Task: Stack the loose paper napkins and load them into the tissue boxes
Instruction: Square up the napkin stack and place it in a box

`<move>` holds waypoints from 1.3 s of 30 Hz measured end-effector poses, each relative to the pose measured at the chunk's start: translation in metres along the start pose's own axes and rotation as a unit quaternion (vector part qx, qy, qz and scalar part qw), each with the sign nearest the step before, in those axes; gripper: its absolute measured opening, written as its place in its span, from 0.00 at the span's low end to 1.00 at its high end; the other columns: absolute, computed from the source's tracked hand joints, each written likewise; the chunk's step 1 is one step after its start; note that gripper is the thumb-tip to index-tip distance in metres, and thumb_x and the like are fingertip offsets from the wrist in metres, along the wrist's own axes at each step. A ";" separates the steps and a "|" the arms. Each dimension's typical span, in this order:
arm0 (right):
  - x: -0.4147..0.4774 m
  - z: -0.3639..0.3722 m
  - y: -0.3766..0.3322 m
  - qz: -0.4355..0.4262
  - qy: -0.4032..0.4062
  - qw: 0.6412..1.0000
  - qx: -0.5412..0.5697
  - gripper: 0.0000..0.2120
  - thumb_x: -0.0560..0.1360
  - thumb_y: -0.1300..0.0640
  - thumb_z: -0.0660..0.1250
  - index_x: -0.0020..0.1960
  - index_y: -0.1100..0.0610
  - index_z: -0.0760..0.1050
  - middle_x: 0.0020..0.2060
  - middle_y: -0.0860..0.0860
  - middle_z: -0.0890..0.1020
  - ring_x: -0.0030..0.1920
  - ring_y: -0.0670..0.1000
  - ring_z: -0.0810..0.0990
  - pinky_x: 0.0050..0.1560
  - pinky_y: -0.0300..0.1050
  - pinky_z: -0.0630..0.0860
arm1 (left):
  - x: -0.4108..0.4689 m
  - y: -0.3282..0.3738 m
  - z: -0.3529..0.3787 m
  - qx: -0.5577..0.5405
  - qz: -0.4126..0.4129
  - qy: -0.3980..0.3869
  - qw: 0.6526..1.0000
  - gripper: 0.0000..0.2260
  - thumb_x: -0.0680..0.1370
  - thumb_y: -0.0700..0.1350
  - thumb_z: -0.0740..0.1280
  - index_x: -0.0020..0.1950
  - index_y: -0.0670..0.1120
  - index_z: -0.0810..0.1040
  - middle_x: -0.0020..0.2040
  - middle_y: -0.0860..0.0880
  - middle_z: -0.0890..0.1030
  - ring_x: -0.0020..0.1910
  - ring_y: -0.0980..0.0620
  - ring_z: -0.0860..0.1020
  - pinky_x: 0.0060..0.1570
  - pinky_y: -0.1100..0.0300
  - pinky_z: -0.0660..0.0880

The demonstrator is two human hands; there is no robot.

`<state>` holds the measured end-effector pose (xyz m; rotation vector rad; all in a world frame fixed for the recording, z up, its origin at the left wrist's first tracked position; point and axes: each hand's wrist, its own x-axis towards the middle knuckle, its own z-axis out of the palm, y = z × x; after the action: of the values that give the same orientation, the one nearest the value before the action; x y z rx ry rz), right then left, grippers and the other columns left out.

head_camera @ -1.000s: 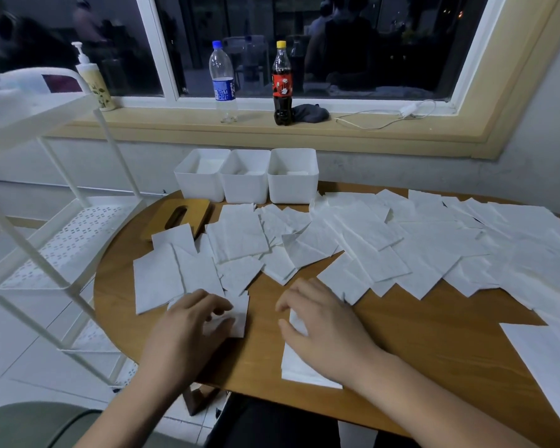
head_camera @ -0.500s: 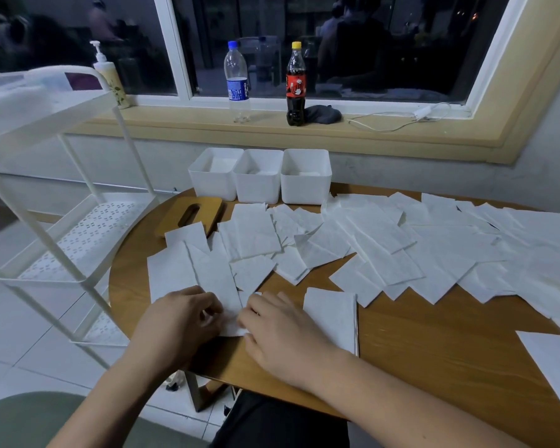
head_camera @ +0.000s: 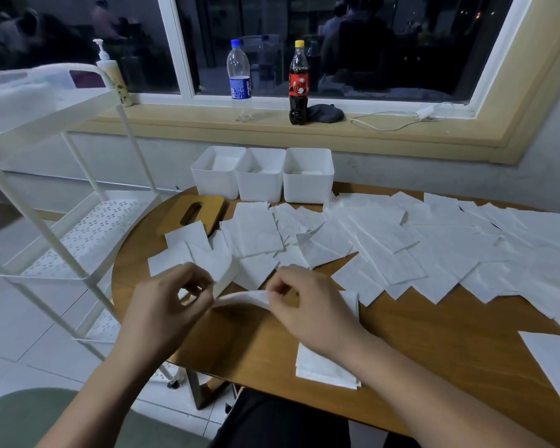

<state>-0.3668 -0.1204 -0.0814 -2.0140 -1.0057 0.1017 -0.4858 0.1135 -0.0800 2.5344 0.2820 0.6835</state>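
Napkin (head_camera: 240, 296) now lifted off the table (head_camera: 434, 350).
Your left hand (head_camera: 172, 305) and right hand (head_camera: 307, 313) pinch its ends; it likely goes next on the stack (head_camera: 324, 367) under your right wrist.

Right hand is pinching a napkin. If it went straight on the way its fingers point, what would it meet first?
Likely the left hand, which pinches the other end of the napkin that the right hand holds. Depth is unclear, so it could slip past onto the loose napkins.
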 end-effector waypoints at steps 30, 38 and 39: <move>-0.029 -0.078 0.069 0.305 -0.003 0.952 0.033 0.19 0.80 0.49 0.71 0.46 0.66 0.76 0.36 0.53 0.79 0.32 0.49 0.74 0.35 0.44 0.65 | -0.022 0.032 0.050 0.035 0.050 -0.155 0.986 0.07 0.78 0.49 0.74 0.46 0.60 0.78 0.46 0.63 0.77 0.42 0.60 0.79 0.38 0.59 0.79; -0.014 -0.085 0.062 0.266 -0.028 0.964 -0.007 0.16 0.78 0.47 0.72 0.63 0.38 0.73 0.52 0.50 0.85 0.49 0.53 0.86 0.49 0.55 0.83 | -0.021 0.033 0.052 0.050 0.039 -0.165 0.984 0.06 0.79 0.50 0.73 0.47 0.60 0.78 0.48 0.62 0.76 0.42 0.59 0.79 0.37 0.60 0.79; -0.014 -0.086 0.061 0.253 -0.042 0.966 -0.014 0.15 0.78 0.50 0.70 0.61 0.37 0.73 0.50 0.52 0.86 0.48 0.55 0.86 0.49 0.58 0.83 | -0.021 0.033 0.052 0.048 0.039 -0.165 0.984 0.06 0.79 0.50 0.73 0.47 0.60 0.78 0.48 0.62 0.76 0.42 0.59 0.79 0.37 0.60 0.79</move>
<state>-0.3031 -0.2051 -0.0760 -2.2663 -0.5210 0.4529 -0.4747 0.0570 -0.1109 2.7094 0.1019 0.2725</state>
